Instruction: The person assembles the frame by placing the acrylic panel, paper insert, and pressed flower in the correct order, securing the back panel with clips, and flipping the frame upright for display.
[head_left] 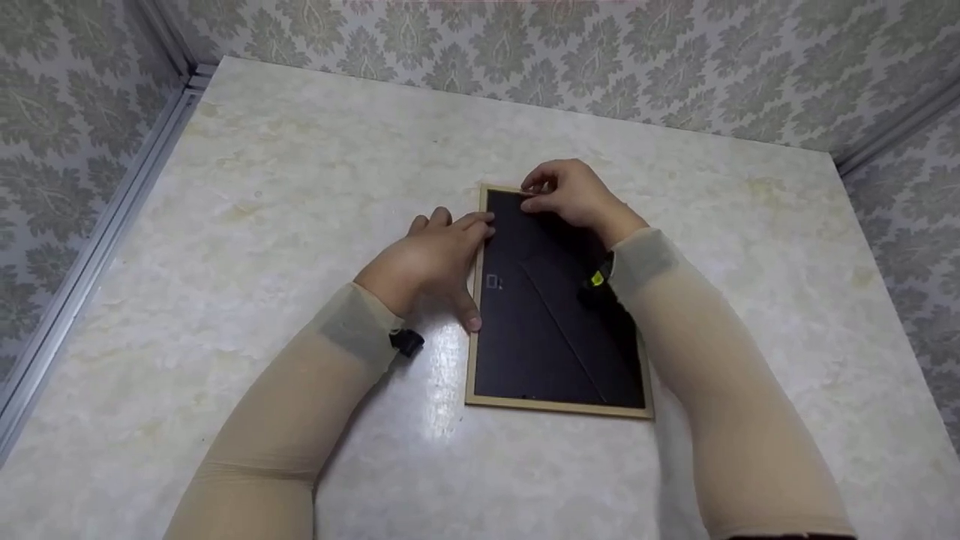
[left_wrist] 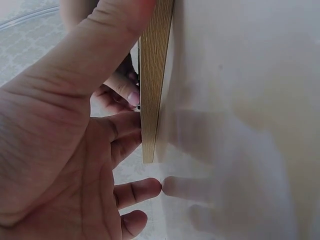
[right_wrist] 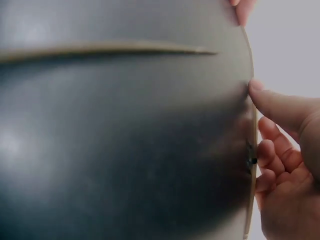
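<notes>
A picture frame (head_left: 517, 345) lies face down on the table, its black back showing inside a thin light-wood rim. A diagonal seam runs down the backing, and a small hanger (head_left: 493, 282) sits near the left side. My left hand (head_left: 429, 259) rests along the left rim, thumb and forefingers touching it, the other fingers extended past it. At the top edge, the thumb and curled fingers of my right hand (head_left: 576, 195) hold the rim from both sides. Close to these fingers, the right wrist view shows a small dark tab (right_wrist: 252, 161) at the edge.
The marbled table (head_left: 315, 165) extends around the frame on all sides. Patterned wall panels (head_left: 510, 52) stand behind and at both sides, with a metal rail (head_left: 112, 247) along the left edge. Each wrist carries a small black camera strap.
</notes>
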